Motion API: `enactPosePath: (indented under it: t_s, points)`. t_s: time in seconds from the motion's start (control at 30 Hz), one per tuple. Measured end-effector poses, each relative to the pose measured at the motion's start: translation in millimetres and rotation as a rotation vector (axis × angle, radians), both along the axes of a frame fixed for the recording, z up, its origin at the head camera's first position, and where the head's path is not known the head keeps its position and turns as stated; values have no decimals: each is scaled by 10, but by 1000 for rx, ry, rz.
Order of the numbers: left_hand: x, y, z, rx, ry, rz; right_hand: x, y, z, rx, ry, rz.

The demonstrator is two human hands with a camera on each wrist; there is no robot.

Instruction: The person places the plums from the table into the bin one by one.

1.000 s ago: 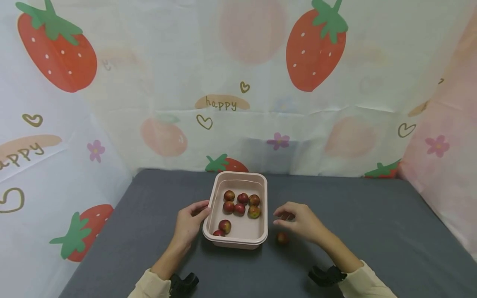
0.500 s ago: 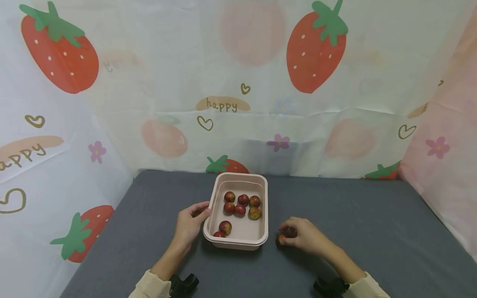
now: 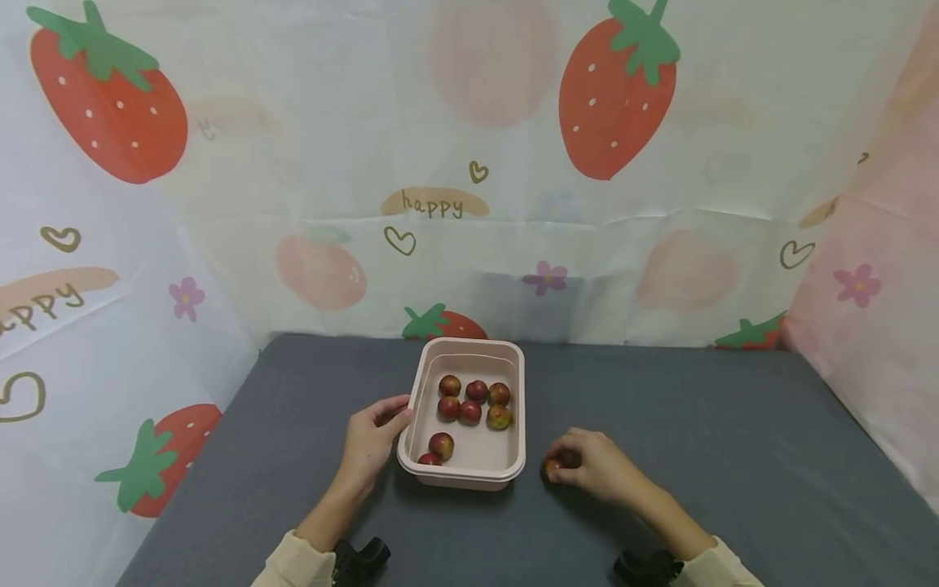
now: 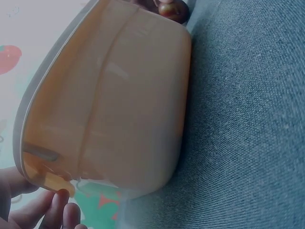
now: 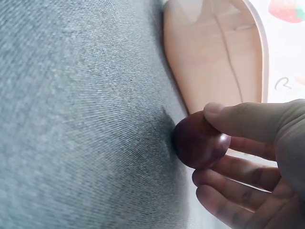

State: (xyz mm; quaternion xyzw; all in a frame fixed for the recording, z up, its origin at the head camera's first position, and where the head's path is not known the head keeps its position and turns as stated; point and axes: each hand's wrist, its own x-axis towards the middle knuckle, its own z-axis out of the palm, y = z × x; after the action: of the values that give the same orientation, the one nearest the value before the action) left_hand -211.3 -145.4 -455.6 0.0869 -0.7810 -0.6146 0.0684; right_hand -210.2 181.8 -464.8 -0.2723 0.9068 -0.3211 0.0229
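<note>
A pale pink plastic box [image 3: 462, 473] stands on the table with several red and yellowish plums [image 3: 470, 412] lying inside. At its left side, my left hand [image 3: 370, 440] pinches the rim between thumb and fingers; the left wrist view shows the fingertips [image 4: 59, 195] at the box's edge. To the right of the box, my right hand [image 3: 597, 465] holds a dark red plum [image 5: 200, 143] between thumb and fingers. That plum sits at the table surface, partly covered by the hand in the head view.
Dark grey cloth [image 3: 697, 440] covers the table. Behind it and at both sides hangs a white and pink curtain [image 3: 469, 269] printed with strawberries. Black wrist straps with mounts [image 3: 359, 562] sit at both cuffs.
My right hand has come down toward me from beside the box and taken hold of the plum on the table. The left hand stays at the box's rim.
</note>
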Motion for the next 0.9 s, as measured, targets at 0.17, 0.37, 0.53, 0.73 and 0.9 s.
enactPosePath:
  t_s: [0.17,0.37,0.53,0.73,0.9]
  points:
    - [2,-4,8,-10,-3,0,4,-4,-6,-6,-11,-14]
    - [-7,-5,-2,-9,-3,3,20,-1,-6,-12,-22,-19]
    - [-13,-5,-14,2,2,5,25,12,-34,-30,-3,-15]
    - [-14,-5,-13,10,-9,-1,33,55,-60,-81,-15,-38]
    - [-17,-10,-10,4,-9,2,35,64,-10,-156,-45,-55]
